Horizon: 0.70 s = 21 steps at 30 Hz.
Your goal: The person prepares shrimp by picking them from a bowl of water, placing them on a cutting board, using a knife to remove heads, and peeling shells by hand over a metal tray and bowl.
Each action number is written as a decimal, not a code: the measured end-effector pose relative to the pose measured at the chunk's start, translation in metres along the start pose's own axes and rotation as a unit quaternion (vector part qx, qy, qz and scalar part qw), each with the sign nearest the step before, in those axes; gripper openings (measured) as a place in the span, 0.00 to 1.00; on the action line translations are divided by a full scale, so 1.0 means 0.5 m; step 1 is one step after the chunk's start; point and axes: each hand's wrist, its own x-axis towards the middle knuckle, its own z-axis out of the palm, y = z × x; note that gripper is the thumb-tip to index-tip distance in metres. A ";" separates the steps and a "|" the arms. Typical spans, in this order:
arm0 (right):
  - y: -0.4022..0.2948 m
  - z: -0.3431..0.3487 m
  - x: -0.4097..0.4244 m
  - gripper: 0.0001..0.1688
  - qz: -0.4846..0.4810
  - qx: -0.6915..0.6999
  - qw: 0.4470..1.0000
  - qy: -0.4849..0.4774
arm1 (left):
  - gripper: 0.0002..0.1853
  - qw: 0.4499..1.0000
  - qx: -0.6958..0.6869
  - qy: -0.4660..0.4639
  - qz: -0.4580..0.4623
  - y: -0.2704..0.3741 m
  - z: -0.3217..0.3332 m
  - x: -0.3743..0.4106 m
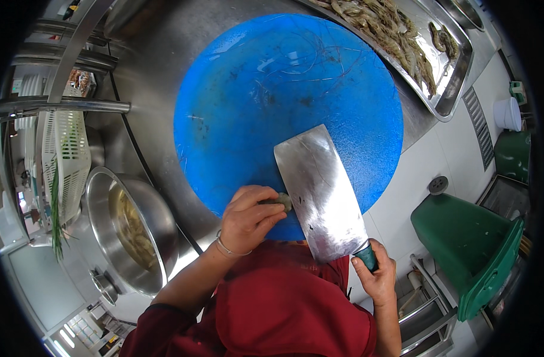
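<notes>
My right hand [377, 268] is closed on the green handle of a broad cleaver [323, 192], whose blade lies slantwise over the lower part of a round blue cutting board [272, 107]. Left of the blade, my left hand [250, 217] pinches a small grey-green shrimp [284, 201] between thumb and fingers at the board's near edge. The shrimp's end is close to the blade; whether they touch I cannot tell. Thin shrimp feelers stick to the wet board. At the upper right, a metal tray [460, 85] holds a heap of whole shrimp [399, 38], with a few lying apart.
At left, a steel bowl [164, 227] holds shrimp in liquid, beside a white perforated basket [62, 156] with green stalks. Steel rails [66, 105] edge the counter there. On the right, a green bin [459, 241] stands on the tiled floor, and a white bucket [507, 114] is farther off.
</notes>
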 end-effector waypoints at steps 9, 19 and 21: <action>-0.013 0.006 0.013 0.25 -0.026 -0.015 0.999 0.018 | 0.12 1.000 -0.009 0.004 0.004 -0.004 -0.001 -0.003; -0.035 -0.002 0.029 0.25 -0.019 -0.031 0.999 0.008 | 0.12 1.000 -0.017 -0.001 0.009 -0.005 -0.002 -0.003; -0.023 -0.012 0.015 0.25 -0.036 -0.051 0.998 0.009 | 0.12 1.000 -0.018 0.000 0.007 -0.006 -0.001 -0.004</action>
